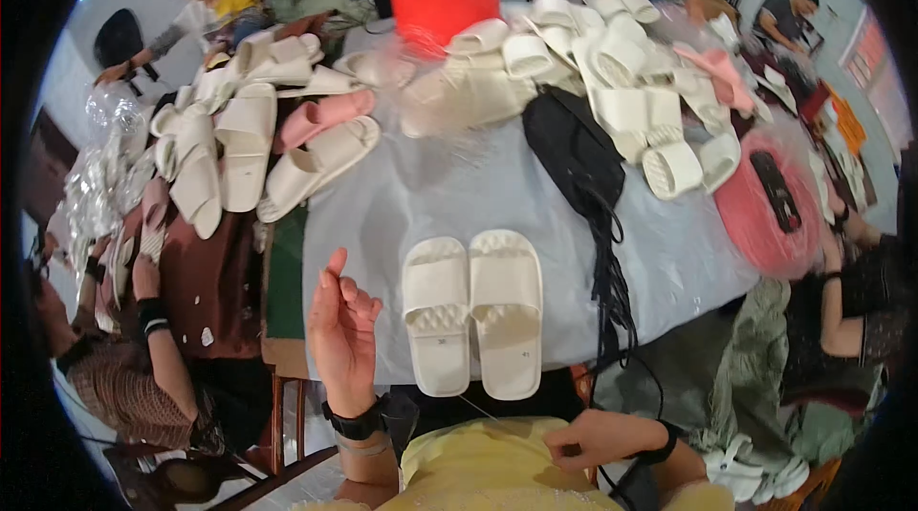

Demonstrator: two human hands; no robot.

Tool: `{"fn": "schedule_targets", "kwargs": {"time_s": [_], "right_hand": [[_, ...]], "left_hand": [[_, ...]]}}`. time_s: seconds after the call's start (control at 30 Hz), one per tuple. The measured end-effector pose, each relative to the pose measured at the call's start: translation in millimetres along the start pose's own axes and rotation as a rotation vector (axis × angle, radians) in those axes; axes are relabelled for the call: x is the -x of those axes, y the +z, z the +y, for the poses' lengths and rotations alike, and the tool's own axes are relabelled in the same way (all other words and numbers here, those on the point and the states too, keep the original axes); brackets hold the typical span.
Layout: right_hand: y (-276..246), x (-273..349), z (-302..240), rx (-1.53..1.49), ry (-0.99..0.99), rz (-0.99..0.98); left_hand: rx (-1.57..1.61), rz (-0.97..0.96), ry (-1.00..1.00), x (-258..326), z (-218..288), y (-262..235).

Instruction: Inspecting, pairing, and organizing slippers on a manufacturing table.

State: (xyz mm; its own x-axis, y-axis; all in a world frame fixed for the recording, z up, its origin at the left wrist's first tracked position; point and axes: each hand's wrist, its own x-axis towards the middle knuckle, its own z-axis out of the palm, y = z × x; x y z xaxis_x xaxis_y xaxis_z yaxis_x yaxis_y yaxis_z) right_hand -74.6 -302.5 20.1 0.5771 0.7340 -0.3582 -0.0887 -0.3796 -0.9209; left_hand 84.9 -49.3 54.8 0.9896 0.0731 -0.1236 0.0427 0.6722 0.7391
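A pair of white slide slippers lies side by side at the near edge of the table in front of me, toes pointing away. To the left of the pair my left hand is raised, palm turned inward and fingers loosely apart, with nothing in it. My right hand is low, below the table edge and in front of my yellow clothing. Its fingers are curled closed; whatever they may hold is hidden. A thin thread-like line runs below the slippers toward that hand.
Heaps of white slippers with a pink slipper lie at the left; more white slippers at the right. A black bag, a roll of pink string and a red box are on the grey-covered table. People work around.
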Motion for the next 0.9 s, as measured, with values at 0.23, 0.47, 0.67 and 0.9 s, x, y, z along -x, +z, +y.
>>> {"fn": "schedule_targets", "kwargs": {"time_s": [0.23, 0.47, 0.67, 0.9], "right_hand": [[-9, 17, 4, 0.198, 0.096, -0.045], [16, 25, 1, -0.592, -0.221, 0.911], [41, 1, 0, -0.591, -0.291, 1.003], [58, -26, 0, 0.632, -0.151, 0.488]], "left_hand": [[-0.012, 0.036, 0.040, 46, 23, -13], [-0.414, -0.206, -0.133, 77, 15, -40], [-0.727, -0.607, -0.199, 130, -31, -16], [-0.941, -0.715, 0.241, 149, -47, -18]]}}
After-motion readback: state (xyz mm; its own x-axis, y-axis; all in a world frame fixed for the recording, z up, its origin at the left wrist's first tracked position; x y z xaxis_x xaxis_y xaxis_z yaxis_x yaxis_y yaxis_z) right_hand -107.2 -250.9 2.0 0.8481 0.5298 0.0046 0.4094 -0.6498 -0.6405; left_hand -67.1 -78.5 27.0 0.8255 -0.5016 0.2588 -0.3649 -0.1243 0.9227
